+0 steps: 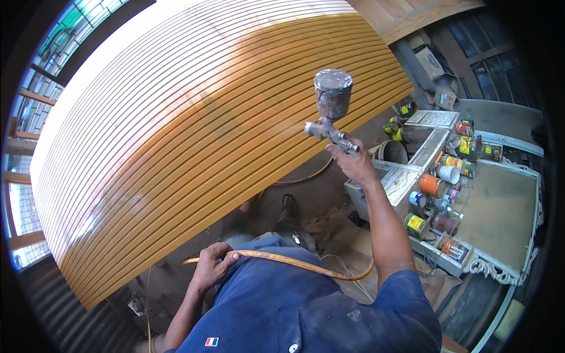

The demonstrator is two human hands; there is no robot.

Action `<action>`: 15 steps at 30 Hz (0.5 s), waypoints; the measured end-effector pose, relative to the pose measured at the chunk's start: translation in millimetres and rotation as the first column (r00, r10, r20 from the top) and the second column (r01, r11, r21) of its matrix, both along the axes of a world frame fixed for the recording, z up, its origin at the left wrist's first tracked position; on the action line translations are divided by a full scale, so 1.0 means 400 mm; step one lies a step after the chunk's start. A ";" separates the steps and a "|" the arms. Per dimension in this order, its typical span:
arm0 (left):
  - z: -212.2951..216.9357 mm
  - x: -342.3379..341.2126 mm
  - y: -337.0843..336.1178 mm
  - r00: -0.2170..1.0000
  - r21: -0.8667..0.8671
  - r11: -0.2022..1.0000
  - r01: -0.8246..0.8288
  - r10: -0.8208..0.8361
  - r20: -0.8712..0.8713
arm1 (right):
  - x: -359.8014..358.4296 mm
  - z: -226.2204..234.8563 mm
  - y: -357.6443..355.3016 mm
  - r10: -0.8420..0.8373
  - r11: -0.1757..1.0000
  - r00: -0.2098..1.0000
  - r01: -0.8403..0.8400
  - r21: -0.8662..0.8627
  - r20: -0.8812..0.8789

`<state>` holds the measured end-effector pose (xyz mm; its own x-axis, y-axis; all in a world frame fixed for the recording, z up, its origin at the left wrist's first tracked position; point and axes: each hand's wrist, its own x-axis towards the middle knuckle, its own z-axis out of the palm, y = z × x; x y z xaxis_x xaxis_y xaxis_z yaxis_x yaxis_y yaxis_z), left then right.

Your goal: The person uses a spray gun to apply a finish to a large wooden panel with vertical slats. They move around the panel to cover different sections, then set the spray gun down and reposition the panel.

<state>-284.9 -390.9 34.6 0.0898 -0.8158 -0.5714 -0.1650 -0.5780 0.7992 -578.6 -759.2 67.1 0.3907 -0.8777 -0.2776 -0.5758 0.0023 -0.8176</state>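
Observation:
My right hand (353,163) is closed around the handle of a spray gun (329,132), its metal cup (333,94) standing on top and spattered with paint. The nozzle points left, and a faint mist hangs before it. Beyond the gun spreads a large grooved wooden panel (235,159), glossy orange-brown, with strong glare over its far left part. A yellowish air hose (288,260) runs across my body, gripped by my left hand (213,265) with the thumb along it. Both hands are apart from the panel.
On the right, several paint cans (432,186) crowd a white carved cabinet (435,147) beside a framed mirror-like panel (500,212). A bucket (391,152) stands near the cabinet. More hose (306,178) trails over the floor below the panel. Cardboard boxes (432,62) lie at the far right.

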 end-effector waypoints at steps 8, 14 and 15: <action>-0.005 -0.215 -0.066 0.990 -0.069 0.988 -0.140 0.141 0.019 | -0.115 -0.012 -0.141 0.018 0.875 0.987 -0.092 -0.475 -0.158; 0.019 -0.366 -0.113 0.978 -0.065 0.976 -0.210 0.209 -0.028 | -0.195 0.028 -0.226 -0.137 0.878 0.962 0.008 -0.479 -0.235; 0.028 -0.379 -0.121 0.977 -0.077 0.975 -0.210 0.208 -0.037 | -0.185 0.026 -0.225 -0.075 0.899 0.970 -0.035 -0.437 -0.232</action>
